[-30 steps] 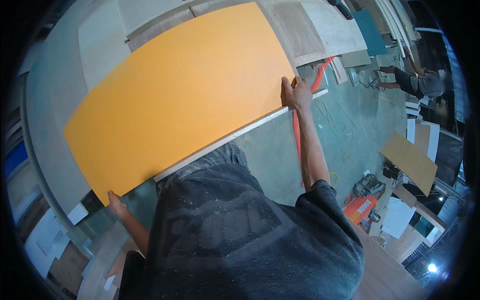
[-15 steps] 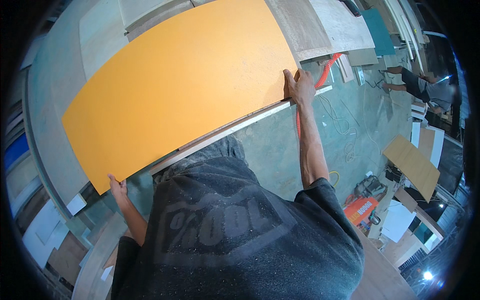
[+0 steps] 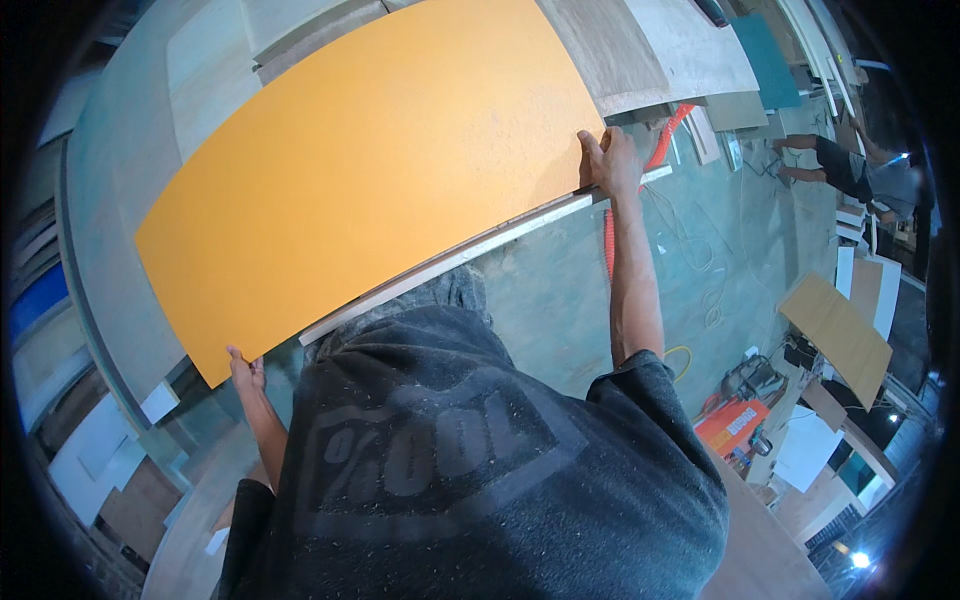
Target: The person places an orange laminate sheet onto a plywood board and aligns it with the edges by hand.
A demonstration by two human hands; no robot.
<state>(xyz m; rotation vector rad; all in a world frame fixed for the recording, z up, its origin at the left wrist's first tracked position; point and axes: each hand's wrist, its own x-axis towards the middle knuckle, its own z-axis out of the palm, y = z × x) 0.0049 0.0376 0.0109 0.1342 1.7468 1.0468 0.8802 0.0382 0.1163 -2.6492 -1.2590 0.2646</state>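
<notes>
Orange panel [image 3: 370, 190] is grasped near two corners by the fingers [image 3: 589, 143] of left hand [image 3: 248, 376] and right hand [image 3: 616, 168].

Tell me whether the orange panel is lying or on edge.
Lying: the orange panel shows its broad face upward. Slight tilt: cannot tell.

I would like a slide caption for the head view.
The left hand and right hand grip a flat orange panel at its two near corners.
</notes>
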